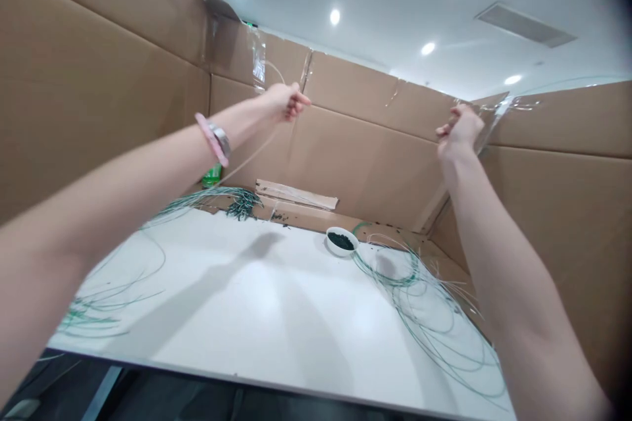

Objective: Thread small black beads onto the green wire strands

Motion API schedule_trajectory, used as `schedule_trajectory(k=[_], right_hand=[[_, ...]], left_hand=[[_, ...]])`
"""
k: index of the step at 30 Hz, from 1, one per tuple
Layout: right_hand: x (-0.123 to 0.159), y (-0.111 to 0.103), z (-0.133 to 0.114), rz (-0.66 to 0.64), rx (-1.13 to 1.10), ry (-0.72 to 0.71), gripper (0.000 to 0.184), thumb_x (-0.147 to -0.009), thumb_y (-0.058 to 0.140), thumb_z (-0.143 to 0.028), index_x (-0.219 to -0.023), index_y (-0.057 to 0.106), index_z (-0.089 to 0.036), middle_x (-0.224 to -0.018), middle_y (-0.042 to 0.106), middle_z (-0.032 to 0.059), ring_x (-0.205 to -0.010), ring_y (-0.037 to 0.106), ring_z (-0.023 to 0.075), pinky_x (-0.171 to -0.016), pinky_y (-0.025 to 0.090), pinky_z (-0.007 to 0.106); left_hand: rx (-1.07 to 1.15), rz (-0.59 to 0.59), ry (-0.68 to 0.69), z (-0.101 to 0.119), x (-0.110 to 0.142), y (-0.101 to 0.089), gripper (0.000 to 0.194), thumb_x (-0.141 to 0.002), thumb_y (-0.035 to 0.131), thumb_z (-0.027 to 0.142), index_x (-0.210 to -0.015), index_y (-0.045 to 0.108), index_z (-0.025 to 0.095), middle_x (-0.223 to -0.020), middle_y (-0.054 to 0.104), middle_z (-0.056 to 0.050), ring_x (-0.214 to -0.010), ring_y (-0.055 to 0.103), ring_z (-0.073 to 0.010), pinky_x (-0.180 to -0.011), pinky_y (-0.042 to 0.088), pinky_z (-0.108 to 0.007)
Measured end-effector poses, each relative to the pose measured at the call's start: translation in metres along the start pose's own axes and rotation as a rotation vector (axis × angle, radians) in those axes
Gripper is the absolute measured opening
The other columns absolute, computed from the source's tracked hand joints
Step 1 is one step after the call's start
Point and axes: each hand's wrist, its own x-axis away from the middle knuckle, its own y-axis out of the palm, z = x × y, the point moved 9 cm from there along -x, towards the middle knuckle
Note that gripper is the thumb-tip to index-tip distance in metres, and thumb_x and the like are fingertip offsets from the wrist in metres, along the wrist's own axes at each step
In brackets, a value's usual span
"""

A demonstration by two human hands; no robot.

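Both of my arms are raised over the white tabletop. My left hand is closed in a pinch on a thin pale strand, which loops above the hand and trails down toward the wires at the left. Away to the right, my right hand is closed too, its fingers curled; whatever they hold is too small or hidden to make out. Below and between the hands stands a white bowl of small dark green pieces. A pink band and a silvery bracelet circle my left wrist.
Cardboard walls surround the table's sides and back. A dark green-tipped wire bundle lies at the back left, near a green object. Loose green wires lie front left. Coiled wires spread along the right.
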Motion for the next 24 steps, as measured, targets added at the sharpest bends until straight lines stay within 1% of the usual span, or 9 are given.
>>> schedule_trajectory(k=[3, 5, 6, 9, 11, 13, 16, 19, 24], right_hand=[[0.076, 0.036, -0.002, -0.194, -0.066, -0.035, 0.036, -0.089, 0.037, -0.033, -0.061, 0.053, -0.016, -0.046, 0.028, -0.01, -0.038, 0.025, 0.0024, -0.043, 0.029, 0.022], [0.149, 0.07, 0.004, -0.528, -0.116, -0.101, 0.035, -0.09, 0.036, -0.037, -0.07, 0.058, -0.017, -0.05, 0.034, -0.0073, -0.041, 0.031, 0.005, -0.043, 0.029, 0.021], [0.185, 0.081, 0.009, -0.646, -0.103, -0.138, 0.037, -0.09, 0.035, -0.04, -0.072, 0.058, -0.018, -0.054, 0.041, -0.0048, -0.044, 0.035, 0.0065, -0.044, 0.03, 0.022], [0.254, 0.089, 0.031, -0.723, -0.062, -0.147, 0.039, -0.089, 0.034, -0.047, -0.068, 0.052, -0.019, -0.062, 0.052, 0.001, -0.054, 0.046, 0.0117, -0.051, 0.037, 0.025], [0.273, 0.085, 0.04, -0.698, -0.04, -0.149, 0.037, -0.089, 0.032, -0.048, -0.071, 0.049, -0.021, -0.067, 0.055, 0.003, -0.063, 0.052, 0.0155, -0.058, 0.041, 0.028], [0.279, 0.08, 0.044, -0.662, -0.013, -0.157, 0.033, -0.09, 0.03, -0.047, -0.075, 0.045, -0.022, -0.074, 0.057, 0.0042, -0.072, 0.054, 0.0179, -0.066, 0.043, 0.03], [0.28, 0.072, 0.047, -0.618, 0.037, -0.171, 0.025, -0.091, 0.029, -0.042, -0.085, 0.044, -0.023, -0.087, 0.059, 0.0059, -0.082, 0.056, 0.0196, -0.076, 0.043, 0.033], [0.286, 0.073, 0.05, -0.636, 0.092, -0.186, 0.016, -0.089, 0.035, -0.037, -0.094, 0.043, -0.023, -0.098, 0.061, 0.0078, -0.087, 0.057, 0.0203, -0.076, 0.043, 0.032], [0.295, 0.077, 0.052, -0.661, 0.213, -0.218, 0.022, -0.089, 0.03, -0.035, -0.082, 0.046, -0.021, -0.084, 0.061, 0.0078, -0.076, 0.056, 0.0199, -0.069, 0.041, 0.03]], left_hand=[[0.124, 0.036, -0.104, -0.035, 0.024, 0.044, 0.045, -0.097, 0.024, 0.032, -0.088, 0.06, 0.007, -0.082, 0.063, -0.01, -0.095, 0.06, -0.0212, -0.086, 0.043, -0.036], [0.197, 0.016, -0.14, -0.055, 0.044, 0.076, 0.041, -0.095, 0.028, 0.033, -0.095, 0.062, 0.009, -0.099, 0.065, -0.014, -0.098, 0.06, -0.0217, -0.081, 0.044, -0.034], [0.23, -0.01, -0.163, -0.065, 0.055, 0.091, 0.04, -0.095, 0.03, 0.034, -0.098, 0.062, 0.01, -0.106, 0.065, -0.015, -0.099, 0.059, -0.0217, -0.079, 0.045, -0.032], [0.274, -0.075, -0.191, -0.087, 0.082, 0.123, 0.04, -0.092, 0.035, 0.04, -0.105, 0.062, 0.013, -0.115, 0.063, -0.014, -0.095, 0.061, -0.0225, -0.071, 0.046, -0.03], [0.27, -0.098, -0.218, -0.099, 0.096, 0.134, 0.042, -0.09, 0.037, 0.044, -0.108, 0.062, 0.016, -0.116, 0.064, -0.013, -0.09, 0.062, -0.0237, -0.065, 0.046, -0.03], [0.261, -0.101, -0.227, -0.108, 0.105, 0.137, 0.042, -0.09, 0.038, 0.044, -0.108, 0.062, 0.015, -0.116, 0.063, -0.013, -0.093, 0.061, -0.0246, -0.065, 0.047, -0.03], [0.252, -0.106, -0.207, -0.116, 0.113, 0.136, 0.038, -0.09, 0.039, 0.038, -0.107, 0.061, 0.013, -0.12, 0.06, -0.015, -0.105, 0.058, -0.024, -0.079, 0.047, -0.032], [0.243, -0.129, -0.197, -0.121, 0.12, 0.135, 0.033, -0.089, 0.042, 0.033, -0.11, 0.06, 0.014, -0.125, 0.056, -0.013, -0.114, 0.053, -0.0225, -0.093, 0.042, -0.034], [0.228, -0.172, -0.214, -0.121, 0.135, 0.13, 0.028, -0.087, 0.047, 0.031, -0.108, 0.061, 0.018, -0.124, 0.057, -0.01, -0.118, 0.049, -0.022, -0.101, 0.036, -0.035]])
